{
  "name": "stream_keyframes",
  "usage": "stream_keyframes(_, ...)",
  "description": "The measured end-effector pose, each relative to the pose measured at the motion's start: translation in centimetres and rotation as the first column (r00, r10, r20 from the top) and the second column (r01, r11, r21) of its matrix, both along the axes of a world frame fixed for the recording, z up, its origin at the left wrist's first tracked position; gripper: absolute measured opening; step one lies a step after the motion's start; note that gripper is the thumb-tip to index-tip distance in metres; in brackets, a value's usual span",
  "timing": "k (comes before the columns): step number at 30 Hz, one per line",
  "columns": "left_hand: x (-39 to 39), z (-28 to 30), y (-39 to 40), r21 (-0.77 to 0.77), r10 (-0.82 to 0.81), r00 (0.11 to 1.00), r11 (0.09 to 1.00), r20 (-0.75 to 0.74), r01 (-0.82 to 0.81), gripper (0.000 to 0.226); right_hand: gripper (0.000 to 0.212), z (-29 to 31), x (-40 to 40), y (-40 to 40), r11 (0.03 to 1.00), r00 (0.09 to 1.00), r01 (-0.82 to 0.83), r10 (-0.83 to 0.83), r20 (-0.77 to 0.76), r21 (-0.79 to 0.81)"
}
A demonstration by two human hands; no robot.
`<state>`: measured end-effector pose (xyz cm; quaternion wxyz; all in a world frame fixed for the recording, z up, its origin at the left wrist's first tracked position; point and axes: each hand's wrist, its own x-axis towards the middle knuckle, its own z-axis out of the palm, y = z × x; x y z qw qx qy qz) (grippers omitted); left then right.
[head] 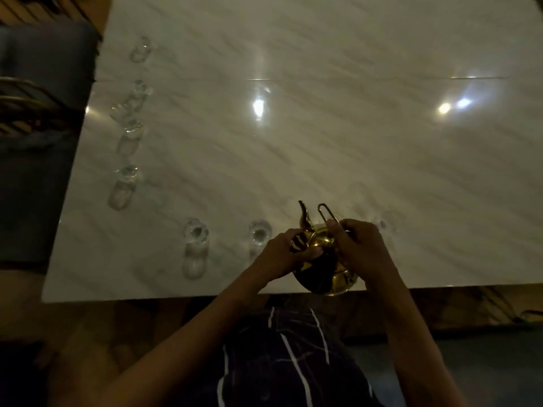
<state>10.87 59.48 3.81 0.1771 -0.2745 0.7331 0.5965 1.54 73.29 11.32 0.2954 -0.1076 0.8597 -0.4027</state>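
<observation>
Left hand (282, 254) grips gold teapot (338, 277) at spout side, right hand (361, 248) pinches its wire handle (325, 212); keep teapot over worktop (323, 142), clear of 2 glasses (259, 233) to its left.

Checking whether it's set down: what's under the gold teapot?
The marble table, near its edge, shows beneath the gold teapot, gripped by the left hand and right hand. Its body covers the spot below, so contact cannot be seen.
</observation>
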Motion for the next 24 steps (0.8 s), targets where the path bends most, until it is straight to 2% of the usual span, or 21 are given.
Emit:
stream_keyframes(4, 3.7, -0.9, -3.5, 0.006, 0.106, 0.994, 0.994, 0.008, -0.106, 0.042, 0.03, 0.7, 2.6, -4.1, 0.996, 0.995, -0.094, 0.094, 0.02, 0.001)
stream_keyframes(7, 6.7, -1.0, -6.7, -0.002, 0.127, 0.992, 0.992, -0.017, -0.127, 0.04, 0.031, 1.1, 4.9, -7.4, 0.99, 0.99, -0.141, 0.141, 0.019, -0.004)
stream_keyframes(12, 11.0, -0.9, -12.9, 0.011, 0.129, 0.991, 0.992, -0.039, -0.129, 0.05, 0.028, 1.0, 9.1, -13.2, 0.992, 0.991, -0.126, 0.127, 0.051, -0.024)
stream_keyframes(16, 14.1, -0.6, -18.2, -0.003, 0.12, 0.992, 0.993, -0.037, -0.12, 0.059, 0.023, 1.0, 13.1, -17.9, 0.995, 0.991, -0.061, 0.07, 0.111, -0.082)
stream_keyframes(20, 17.0, -0.6, -23.3, -0.041, 0.132, 0.989, 0.99, -0.065, -0.134, 0.056, 0.024, 0.5, 17.0, -22.3, 0.969, 0.983, 0.12, -0.085, 0.162, -0.217)
stream_keyframes(24, 19.0, -0.8, -28.0, -0.047, 0.153, 0.986, 0.987, -0.063, -0.156, 0.063, 0.022, -0.2, 19.6, -26.2, 0.934, 0.956, 0.243, -0.184, 0.229, -0.261)
